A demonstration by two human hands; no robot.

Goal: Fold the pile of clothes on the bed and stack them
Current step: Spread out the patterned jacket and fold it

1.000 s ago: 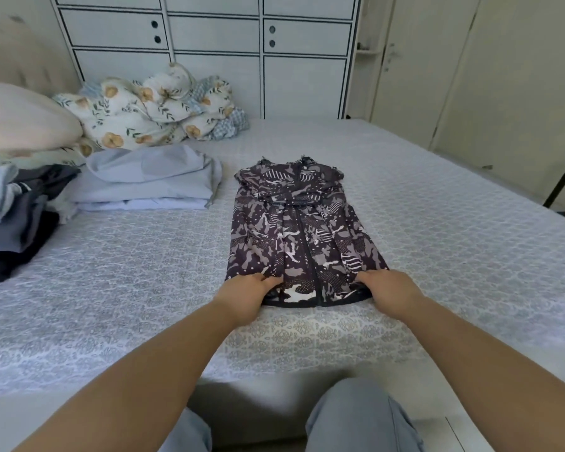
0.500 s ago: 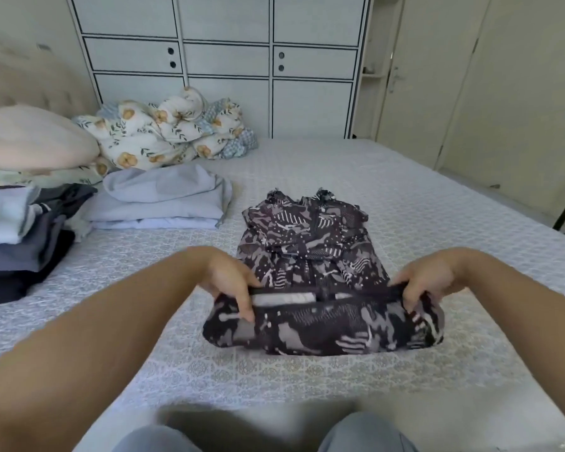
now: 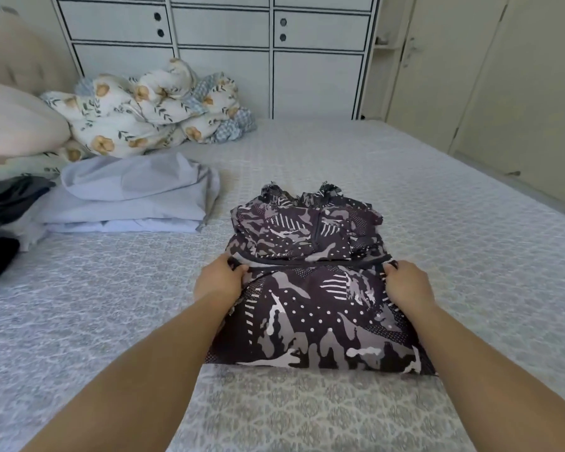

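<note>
A dark patterned garment with grey and white shapes lies on the bed, its lower half folded up over its upper half. My left hand pinches the left end of the folded hem. My right hand pinches the right end of the same hem. A folded light blue stack sits to the left, farther back. Dark and grey clothes lie at the far left edge, partly cut off by the frame.
A crumpled floral quilt and a pale pillow are at the head of the bed. White cupboards stand behind the bed. Closet doors line the right wall.
Both hands gripped the garment's bottom hem, lifted it and carried it away from me, laying the lower half over the upper half.
</note>
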